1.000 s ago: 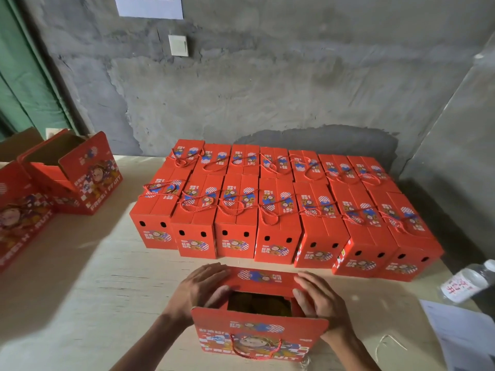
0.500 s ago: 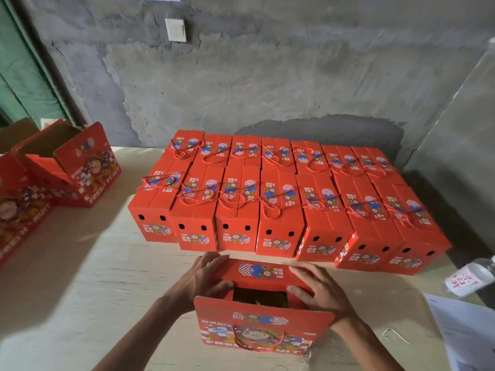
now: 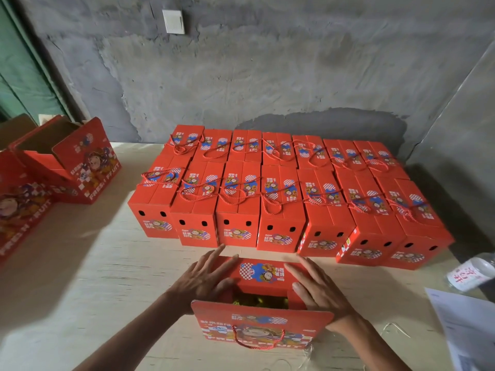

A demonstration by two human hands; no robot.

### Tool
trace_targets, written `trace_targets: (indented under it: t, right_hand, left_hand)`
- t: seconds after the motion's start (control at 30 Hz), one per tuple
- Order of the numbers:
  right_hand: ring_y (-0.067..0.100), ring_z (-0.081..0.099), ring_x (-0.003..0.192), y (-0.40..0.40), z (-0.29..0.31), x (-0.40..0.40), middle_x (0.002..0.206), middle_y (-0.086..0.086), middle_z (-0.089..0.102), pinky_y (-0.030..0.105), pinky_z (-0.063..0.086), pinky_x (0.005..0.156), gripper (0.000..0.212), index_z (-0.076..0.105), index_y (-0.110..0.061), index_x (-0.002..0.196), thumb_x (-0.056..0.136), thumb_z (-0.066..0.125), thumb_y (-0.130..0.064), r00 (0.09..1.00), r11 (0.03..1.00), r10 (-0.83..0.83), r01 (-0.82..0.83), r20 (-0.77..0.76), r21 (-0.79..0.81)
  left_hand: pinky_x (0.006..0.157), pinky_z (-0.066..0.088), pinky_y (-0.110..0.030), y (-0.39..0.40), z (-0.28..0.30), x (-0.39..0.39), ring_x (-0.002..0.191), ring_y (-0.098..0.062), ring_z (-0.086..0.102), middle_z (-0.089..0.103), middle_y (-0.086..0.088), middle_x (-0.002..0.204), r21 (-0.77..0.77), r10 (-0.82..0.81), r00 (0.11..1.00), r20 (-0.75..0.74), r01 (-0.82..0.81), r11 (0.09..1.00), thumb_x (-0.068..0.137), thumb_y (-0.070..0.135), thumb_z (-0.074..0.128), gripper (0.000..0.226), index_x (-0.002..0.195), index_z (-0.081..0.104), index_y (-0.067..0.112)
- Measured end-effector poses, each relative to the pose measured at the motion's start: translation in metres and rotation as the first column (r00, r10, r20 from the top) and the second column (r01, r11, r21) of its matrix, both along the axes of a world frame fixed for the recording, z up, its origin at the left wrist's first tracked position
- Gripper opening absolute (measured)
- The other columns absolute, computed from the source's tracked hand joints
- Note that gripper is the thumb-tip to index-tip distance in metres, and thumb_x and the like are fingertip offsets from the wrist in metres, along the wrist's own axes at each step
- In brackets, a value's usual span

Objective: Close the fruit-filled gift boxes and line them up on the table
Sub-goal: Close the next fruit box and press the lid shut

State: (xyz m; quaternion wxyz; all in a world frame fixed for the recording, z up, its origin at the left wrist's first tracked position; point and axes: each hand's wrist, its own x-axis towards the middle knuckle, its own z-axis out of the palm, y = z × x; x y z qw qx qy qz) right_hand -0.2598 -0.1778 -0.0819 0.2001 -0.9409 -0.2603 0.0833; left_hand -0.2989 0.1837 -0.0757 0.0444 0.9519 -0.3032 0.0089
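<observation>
open box [image 3: 263, 314] before two rows of closed boxes [image 3: 281, 194], bottle [image 3: 471, 274] right

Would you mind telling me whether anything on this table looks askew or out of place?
The water bottle lies on its side at the table's right edge, and the front row's right-hand boxes sit angled, breaking the straight line.

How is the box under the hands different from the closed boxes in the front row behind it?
The near box is partly open, fruit showing through the gap; the front-row boxes are shut. Its rope handle hangs down the near flap; theirs lie across their tops. Left hand and right hand press its far flap; nothing touches theirs. Both share red printing.
</observation>
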Motion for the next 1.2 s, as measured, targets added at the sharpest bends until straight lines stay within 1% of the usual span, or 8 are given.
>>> trace_targets:
  t: [0.13,0.3,0.4,0.47,0.57,0.73,0.87,1.2]
  right_hand:
    - [-0.006,0.001,0.153,0.003,-0.003,-0.001,0.165,-0.033,-0.008,0.036,0.028,0.118,0.058,0.018,-0.056,0.156,0.101,0.016,-0.072,0.999,0.997,-0.023,0.025,-0.038,0.076]
    - [-0.005,0.012,0.148,0.007,0.001,0.002,0.163,-0.031,0.007,0.039,0.040,0.113,0.060,0.034,-0.054,0.152,0.095,0.026,-0.073,0.995,0.993,-0.041,0.051,-0.096,0.110]
    - [-0.009,0.016,0.148,0.007,-0.003,-0.001,0.161,-0.032,0.017,0.039,0.033,0.118,0.053,0.043,-0.049,0.148,0.098,0.044,-0.066,0.987,0.964,-0.080,0.112,-0.137,0.243]
    - [-0.015,0.021,0.144,0.005,-0.005,-0.004,0.157,-0.035,0.023,0.037,0.032,0.117,0.052,0.044,-0.047,0.145,0.097,0.057,-0.059,0.976,0.923,-0.130,0.183,-0.175,0.339]
    - [-0.026,0.024,0.135,0.004,-0.007,-0.007,0.146,-0.048,0.022,0.032,0.037,0.112,0.057,0.039,-0.049,0.143,0.093,0.066,-0.056,0.963,0.879,-0.170,0.244,-0.210,0.410]
    - [-0.026,0.024,0.135,0.005,-0.005,-0.008,0.142,-0.055,0.022,0.019,0.033,0.103,0.059,0.039,-0.055,0.142,0.089,0.059,-0.070,0.967,0.879,-0.172,0.237,-0.187,0.415]
    - [-0.026,0.023,0.134,0.005,-0.009,-0.006,0.146,-0.048,0.023,0.025,0.033,0.105,0.059,0.045,-0.041,0.146,0.093,0.060,-0.061,0.971,0.892,-0.175,0.226,-0.160,0.393]
    - [0.001,0.031,0.146,0.005,-0.014,-0.005,0.159,-0.014,0.035,0.033,0.031,0.116,0.059,0.048,-0.026,0.150,0.097,0.062,-0.048,0.974,0.902,-0.177,0.218,-0.141,0.374]
  left_hand:
    - [0.106,0.036,-0.067,0.003,-0.008,0.004,0.148,-0.054,0.026,0.023,-0.019,0.166,-0.070,-0.128,0.989,0.072,0.133,0.989,0.103,0.059,0.049,0.061,0.149,0.026,0.026]
    - [0.120,0.000,-0.030,-0.002,-0.022,0.006,0.158,-0.018,0.004,-0.009,0.025,0.166,-0.278,0.088,0.991,-0.097,-0.112,0.954,0.097,0.068,0.035,0.055,0.148,0.015,0.070]
    - [0.118,0.037,-0.038,-0.003,-0.027,0.005,0.151,-0.016,0.029,0.019,0.016,0.164,-0.563,0.088,0.987,-0.131,-0.147,0.813,0.102,0.055,0.052,0.051,0.149,0.035,0.043]
    - [0.100,0.053,-0.020,-0.005,-0.024,-0.005,0.140,-0.001,0.040,0.025,0.032,0.153,-0.734,0.181,0.929,-0.322,-0.366,0.572,0.085,0.062,0.073,0.073,0.145,0.034,0.054]
    - [0.097,0.057,-0.028,-0.010,-0.023,-0.012,0.132,-0.020,0.052,0.033,0.002,0.153,-0.692,0.207,0.806,-0.554,-0.585,0.424,0.061,0.067,0.089,0.115,0.150,0.023,0.035]
    - [0.116,0.039,-0.043,-0.012,-0.005,-0.005,0.145,-0.030,0.034,0.022,-0.023,0.159,-0.510,0.257,0.869,-0.423,-0.463,0.725,0.058,0.073,0.084,0.138,0.157,0.003,0.020]
    - [0.125,0.016,-0.058,-0.019,0.004,0.010,0.157,-0.025,0.005,0.002,0.000,0.171,-0.130,0.228,0.942,-0.247,-0.265,0.955,0.065,0.088,0.065,0.130,0.163,0.002,0.030]
    - [0.124,0.023,-0.054,-0.022,0.001,0.007,0.157,-0.026,0.010,0.014,-0.003,0.170,-0.080,0.186,0.962,-0.200,-0.205,0.975,0.086,0.070,0.031,0.092,0.164,0.013,0.023]
